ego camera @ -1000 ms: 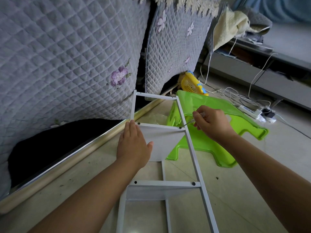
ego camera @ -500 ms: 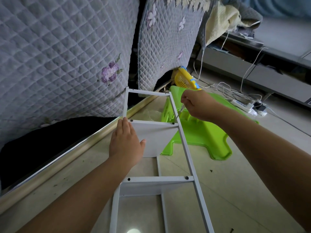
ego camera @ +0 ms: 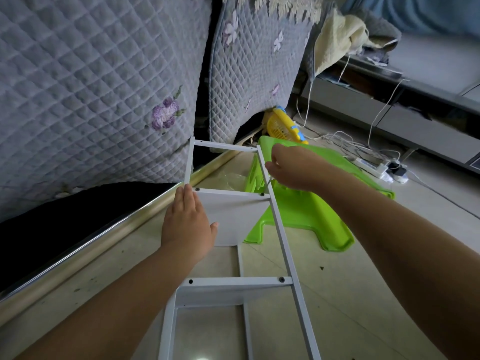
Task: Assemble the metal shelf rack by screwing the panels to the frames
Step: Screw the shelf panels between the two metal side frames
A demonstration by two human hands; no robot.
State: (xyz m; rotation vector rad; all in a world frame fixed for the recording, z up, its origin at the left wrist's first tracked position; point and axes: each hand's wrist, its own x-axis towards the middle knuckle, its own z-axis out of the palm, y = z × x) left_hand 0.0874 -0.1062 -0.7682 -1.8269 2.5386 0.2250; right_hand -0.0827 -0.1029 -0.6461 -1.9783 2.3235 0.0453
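Left hand [ego camera: 187, 224] lies flat on the upper panel [ego camera: 233, 216]; right hand [ego camera: 291, 166] pinches a thin tool [ego camera: 267, 183] at the frame [ego camera: 279, 229].

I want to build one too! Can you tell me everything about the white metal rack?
The white metal shelf rack lies tilted on the pale floor, ladder-like: two thin painted rails joined by crossbars, with flat white panels fixed under them by dark screws. The left hand presses flat on the upper panel. The right hand grips a thin metal tool at the right rail's screw.
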